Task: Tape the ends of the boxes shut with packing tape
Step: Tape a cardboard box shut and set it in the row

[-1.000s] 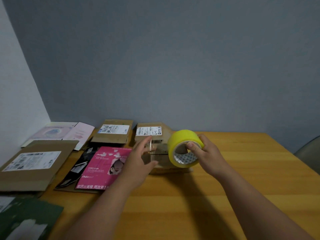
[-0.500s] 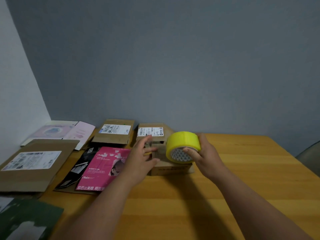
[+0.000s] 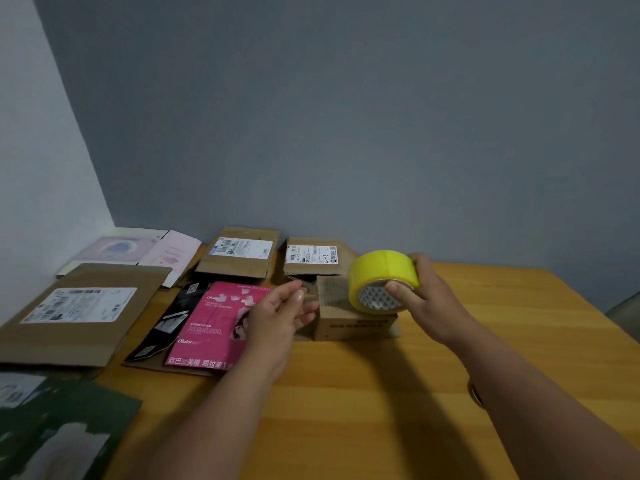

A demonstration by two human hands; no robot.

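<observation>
The right hand (image 3: 424, 299) grips the tape roll (image 3: 381, 280) over the small box (image 3: 353, 315), likely to draw tape across it; the left hand (image 3: 277, 313) hovers beside it, fingers loosely apart.

We see two bare forearms reaching in from the lower edge, with no sleeve showing on either one. The left hand (image 3: 280, 315) wears no ring or glove that we can make out, and its wrist is bare. The right hand (image 3: 420, 299) is likewise ungloved. Well back from the right hand, on the underside of that forearm, we see a small dark oval mark (image 3: 475, 393); we cannot tell whether it is a band, a bead or something on the arm itself. The fingernails look short and plain.
</observation>
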